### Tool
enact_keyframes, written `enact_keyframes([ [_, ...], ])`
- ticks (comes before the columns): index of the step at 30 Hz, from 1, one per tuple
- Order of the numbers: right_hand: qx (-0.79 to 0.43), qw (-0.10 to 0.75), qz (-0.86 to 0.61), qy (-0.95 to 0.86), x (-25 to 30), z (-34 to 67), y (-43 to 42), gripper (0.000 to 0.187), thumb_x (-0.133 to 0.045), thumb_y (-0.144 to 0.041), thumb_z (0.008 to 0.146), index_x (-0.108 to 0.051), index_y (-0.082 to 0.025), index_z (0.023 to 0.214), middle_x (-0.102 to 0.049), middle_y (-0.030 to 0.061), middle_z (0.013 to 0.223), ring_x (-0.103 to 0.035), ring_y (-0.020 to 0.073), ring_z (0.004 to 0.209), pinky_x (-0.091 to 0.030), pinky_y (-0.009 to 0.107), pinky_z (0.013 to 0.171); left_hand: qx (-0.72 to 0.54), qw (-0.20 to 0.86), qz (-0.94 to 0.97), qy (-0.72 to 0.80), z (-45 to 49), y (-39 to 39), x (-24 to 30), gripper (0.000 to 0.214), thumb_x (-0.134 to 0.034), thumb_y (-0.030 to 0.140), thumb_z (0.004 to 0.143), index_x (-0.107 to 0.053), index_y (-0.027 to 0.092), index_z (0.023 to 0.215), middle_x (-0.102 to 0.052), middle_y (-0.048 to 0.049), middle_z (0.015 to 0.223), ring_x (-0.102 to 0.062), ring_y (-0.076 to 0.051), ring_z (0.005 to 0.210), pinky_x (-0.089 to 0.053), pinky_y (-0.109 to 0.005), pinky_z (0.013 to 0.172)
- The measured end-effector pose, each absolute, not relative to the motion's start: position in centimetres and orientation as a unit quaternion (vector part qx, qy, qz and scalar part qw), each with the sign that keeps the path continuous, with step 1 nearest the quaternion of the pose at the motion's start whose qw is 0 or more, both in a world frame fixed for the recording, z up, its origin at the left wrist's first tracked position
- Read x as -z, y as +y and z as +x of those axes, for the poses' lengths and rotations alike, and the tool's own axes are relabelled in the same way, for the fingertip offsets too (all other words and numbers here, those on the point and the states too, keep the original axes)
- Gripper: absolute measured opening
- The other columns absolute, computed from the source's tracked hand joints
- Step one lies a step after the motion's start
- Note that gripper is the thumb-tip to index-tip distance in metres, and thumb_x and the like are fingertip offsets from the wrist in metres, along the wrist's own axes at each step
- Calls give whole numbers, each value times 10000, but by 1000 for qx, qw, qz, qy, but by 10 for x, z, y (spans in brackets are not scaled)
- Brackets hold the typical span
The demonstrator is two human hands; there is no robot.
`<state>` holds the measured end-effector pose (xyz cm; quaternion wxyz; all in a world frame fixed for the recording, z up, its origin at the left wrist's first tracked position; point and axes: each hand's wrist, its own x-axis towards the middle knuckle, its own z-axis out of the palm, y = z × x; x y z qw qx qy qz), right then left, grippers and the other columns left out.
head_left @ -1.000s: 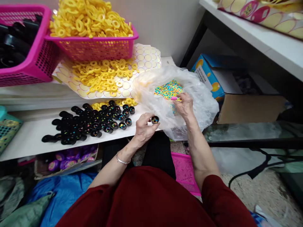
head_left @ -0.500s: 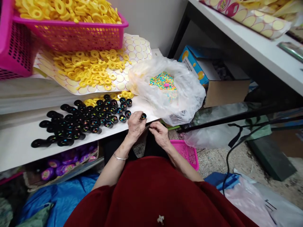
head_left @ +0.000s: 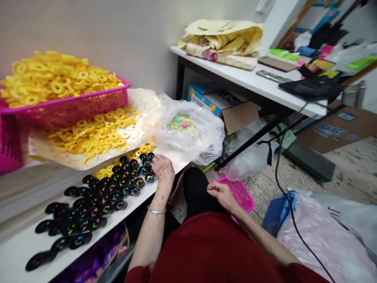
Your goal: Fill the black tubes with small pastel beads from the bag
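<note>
My left hand (head_left: 163, 169), with a bangle at its wrist, reaches to the right edge of a cluster of small black cups (head_left: 118, 181). Its fingers are curled down on a black cup there, which they mostly hide. Colourful beads show inside many of the cups, which stand on a white board (head_left: 138, 202). Over my right thigh, my right hand (head_left: 222, 194) has thumb and fingers pinched together; whatever they hold, if anything, is too small to make out. Beyond my left hand lies an open clear plastic bag (head_left: 206, 135) of colourful beads (head_left: 179, 122) with a pink piece on top.
Yellow rings (head_left: 97, 131) lie on a dotted sheet (head_left: 141, 98); more fill a pink basket (head_left: 97, 106). A pink tray (head_left: 246, 198) is on the floor by my right hand. To the right are a white table (head_left: 235, 76), an open carton (head_left: 240, 116) and a black cable (head_left: 278, 173).
My left hand has moved from beside my right hand to the cluster's edge, taking the black cup with it. My right hand has drawn away over the thigh. The view has swung right and up.
</note>
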<state>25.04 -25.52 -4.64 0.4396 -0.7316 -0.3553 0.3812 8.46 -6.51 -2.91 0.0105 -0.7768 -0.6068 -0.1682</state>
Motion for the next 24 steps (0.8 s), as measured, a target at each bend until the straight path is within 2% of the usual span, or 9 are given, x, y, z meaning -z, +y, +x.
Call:
enact_keyframes([
  [4,-388,483,-743,-252,51,254,-260,124,-655,-354,578,-639,-231,592,-527,-20,557,-447,149,552,-345,302,577,162,47,-783,-598,79,-58,32,453,-258,33,868,-660,-4,1075,-589,-237,971,-534,-309,895,-436,-378,660],
  [7,-393,525,-719,-230,65,239,-240,133,-660,-363,576,-629,-234,579,-515,-20,540,-435,149,541,-330,302,568,134,51,-795,-589,76,-57,29,458,-264,28,870,-663,8,1094,-592,-245,991,-544,-312,902,-434,-385,664],
  [10,-433,534,-673,-272,76,216,-223,103,-640,-332,593,-615,-234,577,-505,-27,543,-421,142,541,-317,296,566,122,58,-812,-568,76,-56,21,438,-300,26,861,-675,49,1086,-600,-242,992,-546,-325,921,-424,-403,672],
  [15,-449,493,-625,-406,75,211,-226,33,-632,-240,622,-624,-208,621,-532,-32,599,-448,127,589,-334,278,595,139,97,-849,-501,78,-72,13,348,-357,87,886,-682,99,1011,-622,-217,1044,-557,-314,953,-401,-414,724],
  [20,-323,522,-678,-405,86,259,-231,76,-638,-128,613,-603,-195,600,-571,-33,662,-513,122,656,-416,275,704,239,82,-863,-437,72,-122,55,245,-448,212,922,-669,152,835,-672,-160,991,-550,-286,950,-374,-413,783],
  [24,-290,526,-729,-328,120,298,-235,87,-650,-104,658,-634,-189,653,-615,-16,764,-546,127,741,-446,275,775,279,87,-869,-399,45,-178,99,173,-558,288,900,-680,172,861,-712,-120,1008,-551,-265,938,-373,-392,793],
])
